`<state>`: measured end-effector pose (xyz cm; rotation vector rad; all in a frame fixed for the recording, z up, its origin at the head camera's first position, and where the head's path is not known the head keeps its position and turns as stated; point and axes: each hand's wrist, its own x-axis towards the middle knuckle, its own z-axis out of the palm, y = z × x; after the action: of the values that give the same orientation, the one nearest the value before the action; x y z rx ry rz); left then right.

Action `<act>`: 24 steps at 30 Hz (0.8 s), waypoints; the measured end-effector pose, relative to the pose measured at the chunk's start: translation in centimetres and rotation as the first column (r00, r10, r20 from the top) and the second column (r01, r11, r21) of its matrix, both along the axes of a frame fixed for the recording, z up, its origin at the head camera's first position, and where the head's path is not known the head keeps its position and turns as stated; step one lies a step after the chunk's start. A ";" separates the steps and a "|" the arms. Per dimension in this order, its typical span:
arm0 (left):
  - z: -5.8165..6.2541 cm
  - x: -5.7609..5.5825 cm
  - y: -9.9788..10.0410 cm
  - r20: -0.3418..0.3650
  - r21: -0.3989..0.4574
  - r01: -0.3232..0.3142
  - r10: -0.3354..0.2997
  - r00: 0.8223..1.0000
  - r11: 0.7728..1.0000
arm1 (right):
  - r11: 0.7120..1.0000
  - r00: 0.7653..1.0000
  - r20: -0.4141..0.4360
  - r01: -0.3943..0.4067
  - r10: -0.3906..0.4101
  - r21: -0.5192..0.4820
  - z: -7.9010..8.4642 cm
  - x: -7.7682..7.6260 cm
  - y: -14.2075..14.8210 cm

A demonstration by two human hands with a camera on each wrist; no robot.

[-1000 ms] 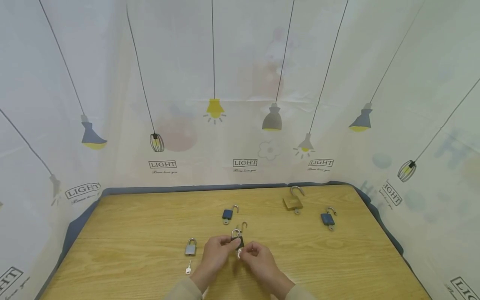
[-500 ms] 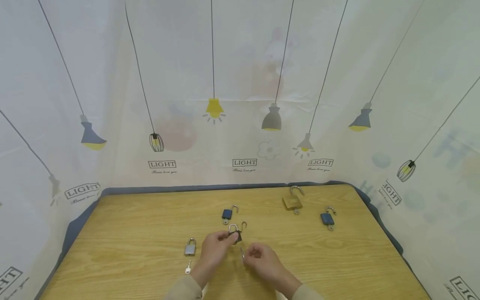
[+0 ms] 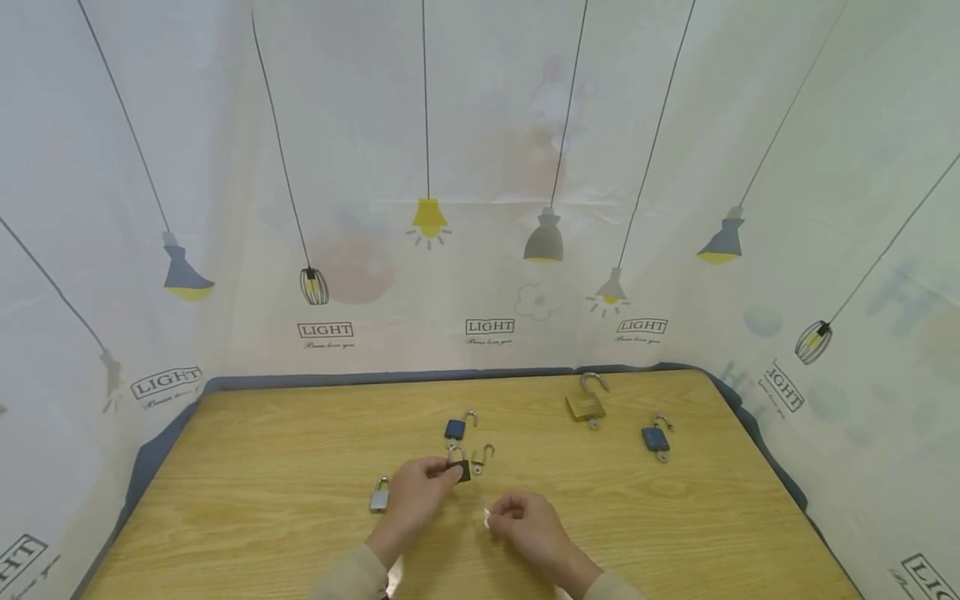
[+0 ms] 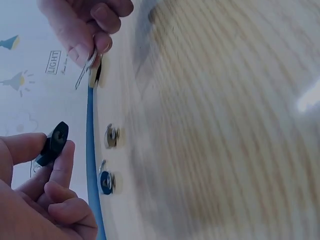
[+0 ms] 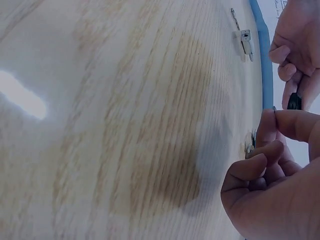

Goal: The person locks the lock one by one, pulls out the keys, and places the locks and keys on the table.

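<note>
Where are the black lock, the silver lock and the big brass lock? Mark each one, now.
Black lock [image 4: 56, 142]: left wrist view, bottom face of its body.
Silver lock [image 3: 378, 500]: head view, middle of its body.
Big brass lock [image 3: 585, 407]: head view, middle of its body.

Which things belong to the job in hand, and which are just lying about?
In the job: black lock (left hand), key (right hand).

Apparently lying about: silver lock, loose key, left blue lock, right blue lock, big brass lock, small brass lock.
</note>
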<state>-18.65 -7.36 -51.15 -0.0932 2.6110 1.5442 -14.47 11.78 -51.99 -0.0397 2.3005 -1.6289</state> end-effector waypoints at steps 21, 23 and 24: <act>1.0 -0.1 -4.3 0.016 -0.368 0.042 -0.039 0.999 0.929 | 0.997 0.998 -0.025 0.056 -0.055 0.048 0.0 -0.1 -0.4; 0.8 -0.1 -4.5 0.029 -0.384 0.041 -0.032 0.999 0.922 | 0.998 0.998 -0.023 0.054 -0.053 0.046 0.0 -0.1 -0.5; 0.8 -0.1 -4.5 0.034 -0.391 0.039 -0.028 0.999 0.920 | 0.998 0.999 -0.020 0.051 -0.050 0.043 0.0 -0.1 -0.5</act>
<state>-18.73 -11.87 -50.38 -0.1000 2.8425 0.9795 -14.56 11.30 -52.01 0.0128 2.3689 -1.6089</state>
